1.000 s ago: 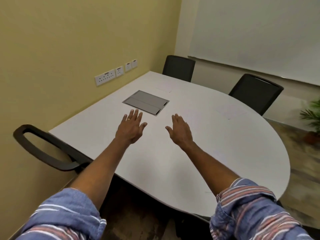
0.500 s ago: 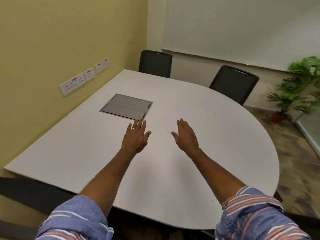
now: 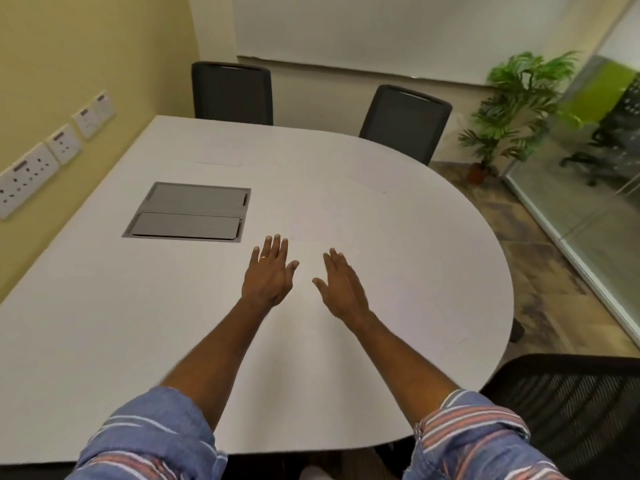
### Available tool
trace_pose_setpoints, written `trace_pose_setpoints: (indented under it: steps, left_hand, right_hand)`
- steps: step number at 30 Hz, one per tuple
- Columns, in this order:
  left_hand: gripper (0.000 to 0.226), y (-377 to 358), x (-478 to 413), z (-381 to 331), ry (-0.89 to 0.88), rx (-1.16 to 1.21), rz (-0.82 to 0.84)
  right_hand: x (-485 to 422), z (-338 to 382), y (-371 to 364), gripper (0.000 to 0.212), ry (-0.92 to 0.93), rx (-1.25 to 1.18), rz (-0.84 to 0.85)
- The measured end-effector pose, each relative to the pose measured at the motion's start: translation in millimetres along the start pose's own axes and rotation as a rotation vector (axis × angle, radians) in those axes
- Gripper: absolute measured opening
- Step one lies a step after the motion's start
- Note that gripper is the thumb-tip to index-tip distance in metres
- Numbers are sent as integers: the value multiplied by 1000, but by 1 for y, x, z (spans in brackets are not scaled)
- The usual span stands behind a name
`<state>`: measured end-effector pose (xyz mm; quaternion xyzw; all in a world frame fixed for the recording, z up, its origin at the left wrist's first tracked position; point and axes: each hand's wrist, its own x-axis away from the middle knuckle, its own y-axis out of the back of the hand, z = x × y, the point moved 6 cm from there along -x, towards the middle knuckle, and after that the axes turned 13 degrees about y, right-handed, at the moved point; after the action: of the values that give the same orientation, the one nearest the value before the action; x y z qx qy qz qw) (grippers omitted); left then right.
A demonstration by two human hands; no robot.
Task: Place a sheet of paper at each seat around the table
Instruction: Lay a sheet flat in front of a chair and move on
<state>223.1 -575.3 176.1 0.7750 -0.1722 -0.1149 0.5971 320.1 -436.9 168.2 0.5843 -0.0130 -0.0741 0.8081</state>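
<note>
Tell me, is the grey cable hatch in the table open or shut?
Shut: the hatch has both of its grey lids lying flat within the frame.

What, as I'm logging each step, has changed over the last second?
The person has moved right along the table: the left hand and right hand have drifted from in front of the panel to its right, and a mesh chair has come into view. Both hands stay open, holding nothing; nothing was gripped or released.
</note>
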Motion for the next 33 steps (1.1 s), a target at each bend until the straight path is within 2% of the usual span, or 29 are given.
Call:
trace_pose_setpoints:
  steps: [7, 13, 21, 33]
  left_hand:
    - [62, -37, -34, 2, -16, -36, 41]
    - [62, -72, -93, -5, 39, -39, 110]
    - [62, -116, -171, -26, 32, -28, 194]
    - [68, -184, -280, -28, 86, 41, 317]
  right_hand:
    - [-31, -35, -16, 65, -39, 22, 27]
    - [-81, -90, -40, 65, -57, 31, 115]
    - [-154, -153, -56, 65, -80, 29, 140]
    - [-229, -214, -106, 65, -130, -25, 245]
